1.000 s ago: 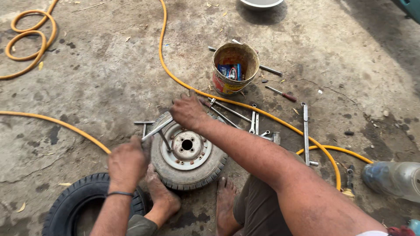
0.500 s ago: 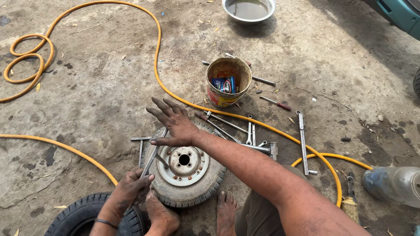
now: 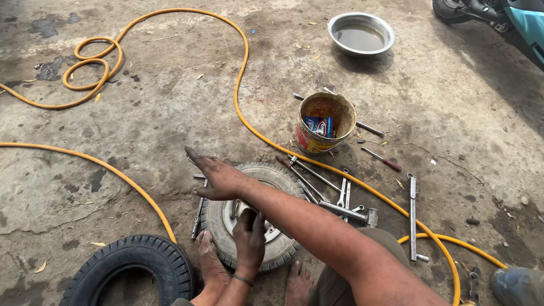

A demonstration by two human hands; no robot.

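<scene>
A long orange hose (image 3: 243, 113) loops across the concrete from upper left to lower right. At lower centre lies the small wheel (image 3: 249, 218), a loose black tyre (image 3: 133, 266) at its left, 1 bucket (image 3: 324, 122) and scattered wrenches (image 3: 340, 198) above right. The right hand (image 3: 218, 177), fingers spread, hovers over the wheel's upper rim; the left hand (image 3: 249, 229), fingers curled, presses the hub. This looks like steadying the wheel for rim work; a firmer grip seems needed.

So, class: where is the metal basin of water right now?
In the head view, the metal basin sits on the concrete floor at the top, right of centre, beyond the rusty bucket and beside the orange hose.
</scene>
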